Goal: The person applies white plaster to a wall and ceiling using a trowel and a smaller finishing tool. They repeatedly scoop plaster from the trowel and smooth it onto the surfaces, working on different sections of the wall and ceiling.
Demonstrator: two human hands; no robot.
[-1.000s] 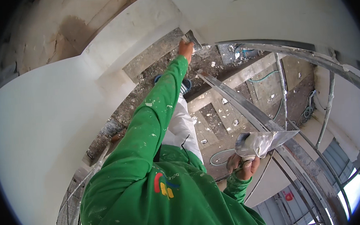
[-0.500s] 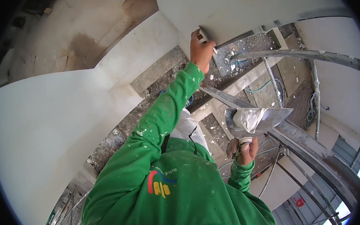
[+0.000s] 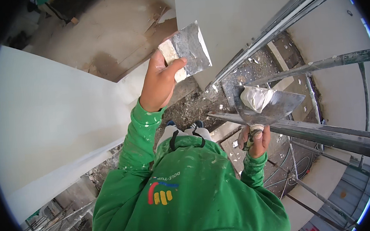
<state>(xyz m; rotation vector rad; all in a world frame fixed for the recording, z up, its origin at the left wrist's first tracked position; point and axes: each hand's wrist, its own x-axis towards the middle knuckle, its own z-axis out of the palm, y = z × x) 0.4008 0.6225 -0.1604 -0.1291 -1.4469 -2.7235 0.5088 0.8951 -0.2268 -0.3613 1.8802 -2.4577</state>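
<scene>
A flat scraper (image 3: 190,45) and a loaded trowel (image 3: 284,105), held aloft
The left hand (image 3: 159,81) had its fingers clamped on the scraper's pale back strip (image 3: 169,51), the right hand (image 3: 259,142) around the trowel's handle (image 3: 255,130). White paste (image 3: 256,97) sat toward the blade's left corner. The scraper seemed light, thin and stiff, best gripped along that strip; the paste looked soft, calling for a level trowel.

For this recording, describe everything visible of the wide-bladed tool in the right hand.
The wide-bladed tool has a grey, metallic-looking blade, broad at its far edge and narrowing toward a smeared, partly hidden handle. A lump of white paste sits toward the blade's left side. The right hand grips the handle, the blade extending away from the body.
</scene>
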